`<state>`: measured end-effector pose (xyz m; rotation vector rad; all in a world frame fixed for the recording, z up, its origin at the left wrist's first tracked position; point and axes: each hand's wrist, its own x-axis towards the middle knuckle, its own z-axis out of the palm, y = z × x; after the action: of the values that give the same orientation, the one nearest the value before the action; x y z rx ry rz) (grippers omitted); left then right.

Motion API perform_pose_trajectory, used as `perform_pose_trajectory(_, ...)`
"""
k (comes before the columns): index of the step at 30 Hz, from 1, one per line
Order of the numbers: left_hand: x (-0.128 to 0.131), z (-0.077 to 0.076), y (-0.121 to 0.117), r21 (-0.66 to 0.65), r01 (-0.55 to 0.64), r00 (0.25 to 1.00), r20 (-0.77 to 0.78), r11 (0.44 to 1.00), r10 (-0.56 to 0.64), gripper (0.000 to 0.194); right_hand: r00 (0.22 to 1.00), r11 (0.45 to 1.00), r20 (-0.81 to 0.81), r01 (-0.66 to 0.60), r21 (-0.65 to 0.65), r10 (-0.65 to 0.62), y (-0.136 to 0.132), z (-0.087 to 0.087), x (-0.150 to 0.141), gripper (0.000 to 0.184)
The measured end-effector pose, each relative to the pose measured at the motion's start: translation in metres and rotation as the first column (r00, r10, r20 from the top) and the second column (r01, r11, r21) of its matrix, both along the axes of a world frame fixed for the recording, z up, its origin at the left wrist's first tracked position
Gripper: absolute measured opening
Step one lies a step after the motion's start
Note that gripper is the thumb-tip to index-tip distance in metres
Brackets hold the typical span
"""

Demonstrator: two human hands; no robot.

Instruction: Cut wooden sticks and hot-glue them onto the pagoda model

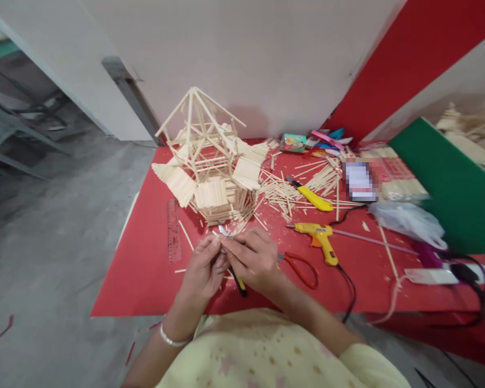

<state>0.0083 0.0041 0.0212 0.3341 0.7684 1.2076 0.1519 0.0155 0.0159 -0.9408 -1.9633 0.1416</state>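
My left hand (205,264) is closed in a pinch, with the pale tip of a thin wooden stick (215,233) showing at its fingertips. Against it, my right hand (254,257) is closed on a utility knife. The knife's silver blade (222,230) sticks out past the fingers, and its yellow and black handle (239,284) shows below them; the fingers hide the middle. Just beyond the hands stands a model house of wooden sticks (212,194), with an open pointed roof frame (193,116) and flat stick panels (174,182).
Right of the hands lie red-handled pliers (303,270), a yellow glue gun (321,237) with its cord, and another yellow cutter (315,198). Loose sticks (283,191) are scattered behind. A clear ruler (173,231) lies left, and a plastic bag (408,221) and green board (452,188) are right.
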Motion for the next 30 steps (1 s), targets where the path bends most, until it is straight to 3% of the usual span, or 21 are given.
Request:
perform_pose_trajectory(2, 0.013, -0.005, -0.001, -0.002, 0.072, 0.997, 0.022, 0.997, -0.072, 0.023, 0.997, 0.995, 0.068, 0.055, -0.084, -0.049, -0.014, -0.012, 0.026, 0.046)
perform_pose_trajectory(4, 0.024, -0.007, -0.001, 0.005, 0.095, 0.995, -0.017, 0.996, -0.094, 0.022, 0.966, 0.957, 0.176, 0.222, -0.187, -0.189, -0.028, -0.02, 0.06, 0.043)
perform_pose_trajectory(5, 0.028, -0.007, -0.001, 0.009, 0.09, 0.995, -0.048, 0.996, -0.089, 0.021, 0.922, 0.906, 0.243, 0.355, -0.23, -0.3, -0.035, -0.022, 0.08, 0.042)
perform_pose_trajectory(7, 0.034, -0.007, -0.001, 0.013, 0.066, 0.993, -0.102, 0.998, -0.064, 0.02, 0.771, 0.73, 0.406, 0.619, -0.291, -0.491, -0.045, -0.024, 0.12, 0.045)
perform_pose_trajectory(9, 0.038, -0.006, -0.001, 0.014, 0.037, 0.991, -0.126, 0.999, -0.035, 0.021, 0.592, 0.516, 0.567, 0.798, -0.311, -0.573, -0.05, -0.026, 0.154, 0.049)
perform_pose_trajectory(10, 0.039, -0.005, -0.001, 0.014, 0.026, 0.991, -0.132, 1.0, -0.024, 0.022, 0.535, 0.44, 0.632, 0.839, -0.319, -0.561, -0.05, -0.028, 0.166, 0.049)
perform_pose_trajectory(12, 0.042, 0.0, -0.002, 0.019, 0.012, 0.989, -0.148, 1.0, -0.009, 0.024, 0.513, 0.364, 0.706, 0.855, -0.369, -0.489, -0.048, -0.034, 0.182, 0.046)
perform_pose_trajectory(14, 0.042, 0.006, -0.004, 0.037, 0.009, 0.984, -0.177, 0.999, -0.002, 0.026, 0.535, 0.33, 0.714, 0.844, -0.423, -0.452, -0.046, -0.042, 0.189, 0.042)
perform_pose_trajectory(16, 0.04, 0.01, -0.006, 0.052, -0.005, 0.977, -0.213, 0.999, 0.016, 0.028, 0.587, 0.345, 0.653, 0.809, -0.476, -0.479, -0.044, -0.048, 0.192, 0.038)
perform_pose_trajectory(19, 0.031, 0.012, -0.006, 0.064, -0.054, 0.963, -0.26, 0.997, 0.069, 0.031, 0.696, 0.436, 0.421, 0.704, -0.56, -0.582, -0.045, -0.042, 0.19, 0.041)
perform_pose_trajectory(23, 0.013, 0.016, -0.002, 0.115, -0.126, 0.95, -0.274, 0.985, 0.153, 0.028, 0.713, 0.517, 0.084, 0.579, -0.63, -0.696, -0.044, 0.007, 0.164, 0.054)
perform_pose_trajectory(25, 0.003, 0.02, 0.0, 0.15, -0.165, 0.941, -0.274, 0.975, 0.201, 0.028, 0.755, 0.582, -0.029, 0.48, -0.656, -0.655, -0.04, 0.038, 0.141, 0.054)
perform_pose_trajectory(27, -0.006, 0.023, 0.002, 0.182, -0.201, 0.931, -0.269, 0.963, 0.245, 0.027, 0.815, 0.691, -0.157, 0.352, -0.632, -0.558, -0.032, 0.062, 0.117, 0.057)
perform_pose_trajectory(30, -0.017, 0.024, 0.006, 0.204, -0.24, 0.92, -0.263, 0.949, 0.289, 0.025, 0.869, 0.796, -0.264, 0.209, -0.568, -0.417, -0.015, 0.083, 0.087, 0.061)
